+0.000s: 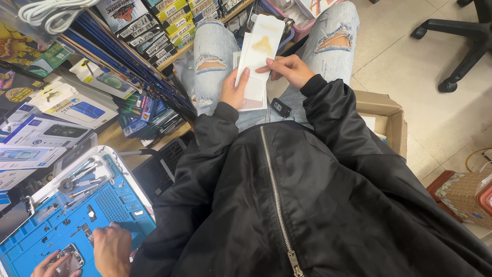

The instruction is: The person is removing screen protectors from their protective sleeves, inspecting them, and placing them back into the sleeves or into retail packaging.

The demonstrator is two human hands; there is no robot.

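Note:
I sit in a black zip jacket and ripped light jeans. My left hand (233, 88) grips a small stack of flat white packets (261, 48) from below, over my lap. My right hand (289, 69) pinches the right edge of the top packet, which has a pale yellow patch on its face. The packets fan out slightly upward. A small black clip-on device (280, 107) sits on my jacket hem just below the hands.
Another person's hands (110, 251) work on a small phone (69, 260) on a blue repair mat (118, 210) with tools at lower left. Shelves of boxed accessories (77, 107) fill the left. A cardboard box (387, 115) and an office chair base (461, 46) stand at right.

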